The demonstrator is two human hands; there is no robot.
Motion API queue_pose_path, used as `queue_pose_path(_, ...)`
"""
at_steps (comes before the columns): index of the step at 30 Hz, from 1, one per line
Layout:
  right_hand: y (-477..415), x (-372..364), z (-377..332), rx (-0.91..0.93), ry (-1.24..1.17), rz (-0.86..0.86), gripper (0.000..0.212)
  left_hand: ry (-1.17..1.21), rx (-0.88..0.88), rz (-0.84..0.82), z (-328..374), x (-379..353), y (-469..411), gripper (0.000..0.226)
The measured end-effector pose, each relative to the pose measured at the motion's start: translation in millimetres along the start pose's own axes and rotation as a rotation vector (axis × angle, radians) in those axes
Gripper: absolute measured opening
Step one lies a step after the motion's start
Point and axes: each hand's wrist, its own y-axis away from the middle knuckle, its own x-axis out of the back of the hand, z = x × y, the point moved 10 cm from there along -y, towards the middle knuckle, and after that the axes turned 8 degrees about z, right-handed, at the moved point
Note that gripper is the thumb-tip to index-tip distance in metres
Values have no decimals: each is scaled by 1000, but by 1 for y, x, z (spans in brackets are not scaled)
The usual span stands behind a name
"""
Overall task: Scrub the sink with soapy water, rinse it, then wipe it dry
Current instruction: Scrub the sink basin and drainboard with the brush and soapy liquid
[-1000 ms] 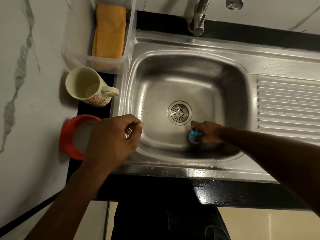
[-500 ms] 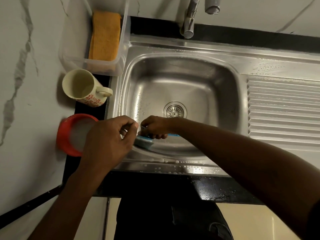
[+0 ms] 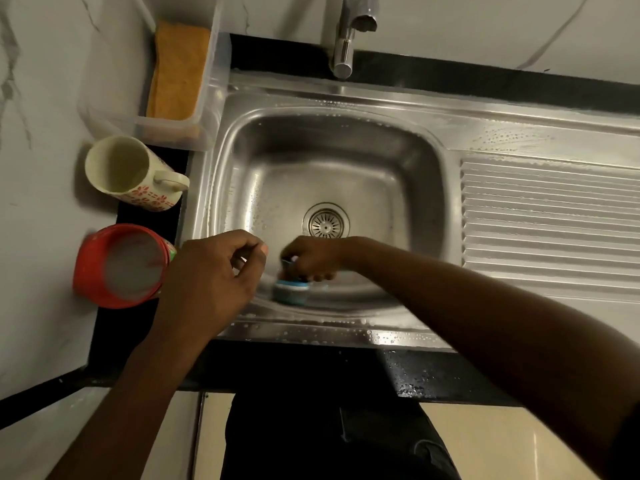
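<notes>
The steel sink [image 3: 332, 133] has a wet basin with soap bubbles on its rim and a round drain [image 3: 325, 223] in the middle. My right hand [image 3: 311, 258] grips a blue scrub brush [image 3: 291, 291] and presses it against the basin's near left wall. My left hand [image 3: 211, 282] hovers over the sink's near left corner with its fingers curled and nothing visible in them. A red bowl [image 3: 121, 265] of milky soapy water stands on the counter just left of that hand.
A cream mug [image 3: 131, 171] with red flowers stands behind the red bowl. A clear plastic tub [image 3: 173, 129] at the back left holds an orange cloth [image 3: 178, 69]. The tap [image 3: 346, 46] stands behind the basin. A ribbed draining board [image 3: 550, 216] lies to the right.
My right hand has carried the brush from below the drain to the basin's near left wall. My left hand has stayed at the near left corner.
</notes>
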Motion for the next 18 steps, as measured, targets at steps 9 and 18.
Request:
queue_pose_path(9, 60, 30, 92, -173, 215, -103, 15, -6, 13, 3, 10, -19, 11, 11)
queue_pose_path(18, 27, 10, 94, -216, 391, -146, 26, 9, 20, 20, 18, -16, 14, 21)
